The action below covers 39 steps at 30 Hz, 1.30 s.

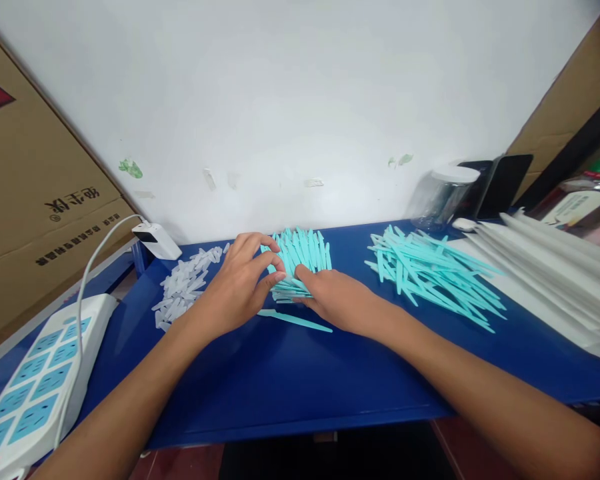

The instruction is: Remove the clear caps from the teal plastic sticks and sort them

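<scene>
Middle sticks (307, 250) lie aligned; the heap (425, 272) and pale pieces (183, 287) remain loose. The right hand (337, 298) grips sticks; the left hand's (243, 277) grip I cannot tell.

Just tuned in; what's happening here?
At the blue table, a person's right hand touches the middle stack of turquoise plastic sticks. The left hand is at its left; whether it holds anything is unclear. One loose stick lies in front, a messier turquoise pile to the right, small translucent pieces to the left.
</scene>
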{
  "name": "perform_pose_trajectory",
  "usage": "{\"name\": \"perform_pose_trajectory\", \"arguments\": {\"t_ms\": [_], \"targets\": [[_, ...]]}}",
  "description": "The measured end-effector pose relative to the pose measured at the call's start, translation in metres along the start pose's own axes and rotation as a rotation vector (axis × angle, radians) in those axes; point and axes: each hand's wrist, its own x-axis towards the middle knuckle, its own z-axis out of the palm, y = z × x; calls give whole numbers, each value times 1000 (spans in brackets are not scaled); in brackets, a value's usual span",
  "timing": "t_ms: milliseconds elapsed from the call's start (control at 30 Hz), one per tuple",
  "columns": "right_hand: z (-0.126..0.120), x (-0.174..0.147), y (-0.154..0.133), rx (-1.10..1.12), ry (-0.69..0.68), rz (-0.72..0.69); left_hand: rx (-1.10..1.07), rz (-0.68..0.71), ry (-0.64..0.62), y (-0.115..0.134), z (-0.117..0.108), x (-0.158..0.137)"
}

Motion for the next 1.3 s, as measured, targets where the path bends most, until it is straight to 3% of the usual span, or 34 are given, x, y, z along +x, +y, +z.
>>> {"name": "perform_pose_trajectory", "arguments": {"t_ms": [767, 967, 1200, 1300], "targets": [[0, -1, -2, 43, 5, -9, -88, -4, -48, -2, -9, 0], [4, -1, -4, 90, 38, -40, -170, -8, 35, 5, 5, 1], [-4, -4, -4, 214, 98, -23, -251, -54, 342, 12, 15, -1], [-7, -4, -4, 287, 99, -16, -297, -126, 354, 15, 14, -1]]}}
